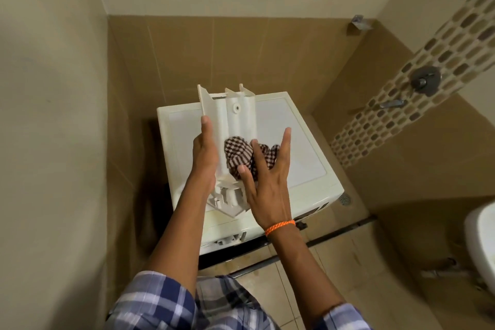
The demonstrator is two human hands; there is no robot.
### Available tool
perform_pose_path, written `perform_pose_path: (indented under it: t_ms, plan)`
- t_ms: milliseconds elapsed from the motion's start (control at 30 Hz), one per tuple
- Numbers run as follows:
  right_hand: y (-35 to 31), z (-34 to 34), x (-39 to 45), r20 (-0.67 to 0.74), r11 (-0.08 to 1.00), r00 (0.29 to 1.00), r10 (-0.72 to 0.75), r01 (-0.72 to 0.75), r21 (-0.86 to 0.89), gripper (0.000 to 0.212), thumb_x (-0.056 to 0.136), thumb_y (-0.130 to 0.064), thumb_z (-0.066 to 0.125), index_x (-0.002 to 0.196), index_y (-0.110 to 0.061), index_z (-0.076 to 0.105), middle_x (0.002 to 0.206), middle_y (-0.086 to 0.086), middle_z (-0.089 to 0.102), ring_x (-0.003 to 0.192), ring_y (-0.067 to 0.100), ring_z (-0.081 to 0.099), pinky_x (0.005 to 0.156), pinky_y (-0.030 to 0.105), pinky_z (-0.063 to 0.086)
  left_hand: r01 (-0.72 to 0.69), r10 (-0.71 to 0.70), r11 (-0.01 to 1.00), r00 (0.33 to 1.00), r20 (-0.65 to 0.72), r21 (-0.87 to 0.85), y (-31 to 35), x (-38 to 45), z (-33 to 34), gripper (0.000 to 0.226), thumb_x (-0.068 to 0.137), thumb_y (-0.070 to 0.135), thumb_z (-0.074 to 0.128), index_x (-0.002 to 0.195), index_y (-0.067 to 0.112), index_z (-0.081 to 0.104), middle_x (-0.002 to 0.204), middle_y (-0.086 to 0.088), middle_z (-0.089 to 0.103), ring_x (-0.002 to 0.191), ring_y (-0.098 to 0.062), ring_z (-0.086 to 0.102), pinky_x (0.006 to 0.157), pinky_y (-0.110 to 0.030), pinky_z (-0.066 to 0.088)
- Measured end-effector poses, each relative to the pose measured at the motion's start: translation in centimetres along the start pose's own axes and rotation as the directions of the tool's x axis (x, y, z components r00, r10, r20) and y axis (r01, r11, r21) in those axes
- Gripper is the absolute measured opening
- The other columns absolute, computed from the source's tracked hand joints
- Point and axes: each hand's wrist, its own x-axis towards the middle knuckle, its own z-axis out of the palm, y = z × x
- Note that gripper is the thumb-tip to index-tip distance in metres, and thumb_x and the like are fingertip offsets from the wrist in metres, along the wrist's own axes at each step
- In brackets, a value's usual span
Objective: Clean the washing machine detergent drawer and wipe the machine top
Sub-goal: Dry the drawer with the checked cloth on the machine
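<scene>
The white detergent drawer (pixel 235 120) is out of the machine and held up, tilted, over the white washing machine top (pixel 289 126). My left hand (pixel 205 153) grips the drawer along its left side. A brown-and-white checked cloth (pixel 239 154) is bunched against the drawer's lower half. My right hand (pixel 267 177) presses on the cloth, thumb and one finger on it, the other fingers spread upward. The drawer's front panel (pixel 227 199) points toward me, below my hands.
The machine stands in a tiled corner with walls close behind and to the left. A shower valve (pixel 424 80) and tap (pixel 392 103) are on the right wall, a floor drain (pixel 345 199) beside the machine, and a white basin (pixel 480 233) at the right edge.
</scene>
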Motion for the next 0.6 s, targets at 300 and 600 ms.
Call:
perform_pose_path:
  t_ms: [300,600]
  plan:
    - [0.2,0.1,2.9,0.119,0.965,0.979,-0.166,0.186,-0.183,0.091,0.106,-0.053,0.059,0.171,-0.025,0.002,0.178,0.012,-0.010,0.165,0.033,0.000,0.126,0.060,0.030,0.044,-0.050,0.998,0.991,0.127,0.050,-1.0,-0.3,0.0,0.065,0.103,0.079,0.029,0.122,0.034,0.071,0.109,0.001,0.081,0.100,-0.015,0.078,0.077,-0.028,0.062]
    - [-0.9,-0.7,6.2,-0.102,0.985,0.992,-0.076,0.059,-0.163,0.067,0.107,-0.049,0.057,0.166,-0.032,0.030,0.176,0.012,0.013,0.161,0.029,0.021,0.123,0.054,0.036,0.012,-0.024,0.994,0.993,0.111,0.110,-0.1,-1.9,1.5,0.044,0.110,0.068,0.029,0.106,0.038,0.060,0.095,0.016,0.067,0.090,-0.004,0.065,0.082,-0.027,0.052]
